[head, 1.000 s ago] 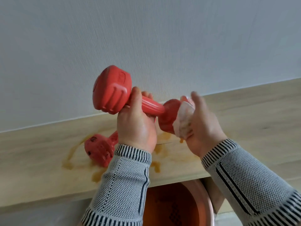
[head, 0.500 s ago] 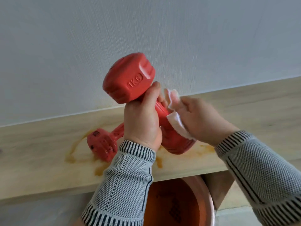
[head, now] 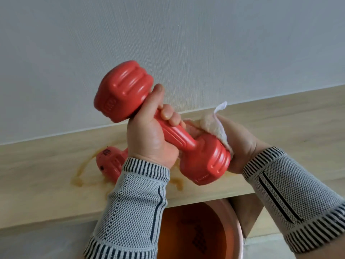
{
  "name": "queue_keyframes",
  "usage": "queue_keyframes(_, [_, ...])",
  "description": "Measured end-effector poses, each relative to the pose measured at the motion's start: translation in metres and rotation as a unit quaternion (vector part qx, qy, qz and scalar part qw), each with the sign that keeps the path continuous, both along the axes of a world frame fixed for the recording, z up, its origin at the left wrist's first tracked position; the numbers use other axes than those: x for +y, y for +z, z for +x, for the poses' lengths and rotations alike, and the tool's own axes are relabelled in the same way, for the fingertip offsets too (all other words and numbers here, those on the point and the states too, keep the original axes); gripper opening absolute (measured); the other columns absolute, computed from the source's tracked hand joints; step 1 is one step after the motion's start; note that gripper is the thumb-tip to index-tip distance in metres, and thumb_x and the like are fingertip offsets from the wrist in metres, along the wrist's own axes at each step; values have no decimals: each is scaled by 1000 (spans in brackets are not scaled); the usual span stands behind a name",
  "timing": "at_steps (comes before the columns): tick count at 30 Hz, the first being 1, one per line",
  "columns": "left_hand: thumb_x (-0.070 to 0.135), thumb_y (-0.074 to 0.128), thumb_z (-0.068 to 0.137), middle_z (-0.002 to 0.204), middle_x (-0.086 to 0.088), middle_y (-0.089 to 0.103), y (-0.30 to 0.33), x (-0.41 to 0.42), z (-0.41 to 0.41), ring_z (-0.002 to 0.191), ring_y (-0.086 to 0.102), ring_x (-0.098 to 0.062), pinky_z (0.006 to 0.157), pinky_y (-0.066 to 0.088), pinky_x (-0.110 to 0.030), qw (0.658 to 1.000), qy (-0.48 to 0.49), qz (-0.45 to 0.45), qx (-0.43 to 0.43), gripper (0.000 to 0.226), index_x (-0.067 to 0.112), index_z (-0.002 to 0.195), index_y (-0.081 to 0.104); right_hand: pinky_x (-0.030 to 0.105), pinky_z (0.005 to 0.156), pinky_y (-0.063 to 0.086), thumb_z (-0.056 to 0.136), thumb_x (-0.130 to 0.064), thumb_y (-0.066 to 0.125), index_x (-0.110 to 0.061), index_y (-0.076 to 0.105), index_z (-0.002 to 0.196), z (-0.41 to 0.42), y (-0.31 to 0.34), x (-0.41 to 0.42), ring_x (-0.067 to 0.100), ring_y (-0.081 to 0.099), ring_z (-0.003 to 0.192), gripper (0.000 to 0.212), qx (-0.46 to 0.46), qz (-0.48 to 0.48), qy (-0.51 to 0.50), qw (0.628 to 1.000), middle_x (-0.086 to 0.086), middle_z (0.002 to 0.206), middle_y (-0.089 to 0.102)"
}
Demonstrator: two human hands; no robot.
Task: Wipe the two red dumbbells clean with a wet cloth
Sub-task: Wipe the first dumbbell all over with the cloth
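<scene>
A: Left hand [head: 149, 139] clenched round ribbed grip of the raised red dumbbell [head: 162, 126], thumb up vs. upper head. Held tilted, clear of the wooden shelf [head: 298, 124], above its front edge.

B: And right hand [head: 240, 144]?

A: Cupped round lower head, fingers gripping the wet cloth [head: 216, 126] vs. it. Cloth bunched, stained yellowish, one white corner sticking up.

B: Second dumbbell [head: 110, 163]?

A: Lying on shelf behind left wrist, toward left part, mostly hidden by sleeve. Sitting in orange-brown spill marks [head: 80, 176]. Looks not yet wiped, prob. dirty.

B: Handling?

A: Glossy moulded shell, stiff, prob. slippery once wet. One-handed lift w/o strain, so likely lightish; weight at both ends, so tends to swing. Best taken at ribbed mid-handle, as now; heads too smooth & fat to pinch. Cloth soft, moulds into grooves.

B: Below?

A: Orange basin [head: 237, 230] under shelf front edge, contents unclear.
</scene>
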State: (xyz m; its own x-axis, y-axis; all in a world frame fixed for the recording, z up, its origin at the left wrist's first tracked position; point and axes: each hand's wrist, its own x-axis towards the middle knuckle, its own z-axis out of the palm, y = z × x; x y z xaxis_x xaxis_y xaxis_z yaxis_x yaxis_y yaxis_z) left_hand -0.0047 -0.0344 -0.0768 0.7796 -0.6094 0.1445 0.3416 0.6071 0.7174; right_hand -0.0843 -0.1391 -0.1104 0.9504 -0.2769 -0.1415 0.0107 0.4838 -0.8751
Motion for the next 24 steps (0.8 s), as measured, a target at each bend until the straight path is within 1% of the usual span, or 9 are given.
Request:
queue_keyframes(4, [31, 59, 92, 47, 12, 36, 5, 3, 9, 39, 35, -5, 46, 37, -19, 997, 24, -17, 67, 37, 25, 61, 39, 40, 86, 55, 91, -31, 41, -4, 71, 93, 2, -11, 5, 27, 69, 85, 41, -45, 164, 46, 984, 14, 96, 69])
queue_keyframes(8, [29, 61, 92, 49, 11, 38, 8, 3, 15, 39, 37, -5, 44, 37, -18, 994, 77, -27, 72, 39, 24, 60, 40, 43, 86, 48, 95, -23, 45, -5, 62, 102, 8, -9, 10, 32, 57, 88, 25, -47, -61, -156, 985, 20, 94, 59])
queue_keyframes(10, [26, 64, 92, 49, 8, 39, 8, 1, 14, 40, 39, -7, 45, 39, -20, 990, 121, -24, 61, 40, 22, 58, 41, 32, 68, 45, 87, -23, 49, -15, 58, 90, 10, -7, 19, 23, 56, 75, 13, -30, -347, -251, 903, 9, 84, 60])
queue_keyframes(12, [27, 67, 91, 47, 6, 41, 6, 0, 12, 38, 41, -9, 45, 39, -22, 984, 166, -6, 67, 45, 21, 53, 43, 23, 65, 38, 81, -30, 51, -21, 58, 99, 11, -11, 32, 13, 55, 80, 21, -44, -591, -292, 750, -1, 98, 59])
queue_keyframes(15, [31, 68, 90, 48, 8, 43, 8, 3, 14, 39, 42, -7, 45, 41, -20, 972, 182, -8, 146, 45, 22, 54, 43, 15, 80, 37, 81, -32, 53, -10, 57, 119, 13, -26, 41, 14, 55, 103, 44, -111, -655, -356, 657, 4, 120, 55])
queue_keyframes(18, [36, 62, 93, 51, 8, 39, 8, 8, 21, 42, 40, -8, 55, 51, -24, 966, 140, -60, 210, 39, 23, 64, 38, 21, 91, 45, 85, -25, 52, -14, 55, 115, 17, -25, 50, 14, 56, 105, 33, -159, -517, -414, 732, 4, 115, 59])
queue_keyframes(20, [39, 59, 93, 50, 9, 39, 6, 10, 21, 43, 41, -8, 72, 55, -36, 967, 120, -75, 214, 40, 24, 63, 37, 22, 71, 49, 93, -13, 47, -17, 54, 100, 18, -16, 56, 7, 60, 81, 11, -177, -328, -416, 829, -2, 89, 62])
queue_keyframes(22, [36, 58, 93, 50, 9, 37, 5, 10, 20, 41, 40, -7, 59, 55, -29, 965, 122, -93, 214, 41, 24, 61, 38, 26, 61, 51, 97, -3, 40, -13, 60, 90, 20, -9, 56, 11, 61, 70, 23, -161, -97, -364, 912, -3, 73, 65])
queue_keyframes(24, [34, 58, 93, 50, 10, 36, 7, 11, 20, 40, 38, -7, 48, 45, -20, 965, 109, -110, 210, 41, 25, 59, 37, 39, 73, 56, 94, -10, 43, -14, 66, 89, 19, -6, 46, 24, 69, 88, 24, -120, 80, -248, 958, 7, 89, 74])
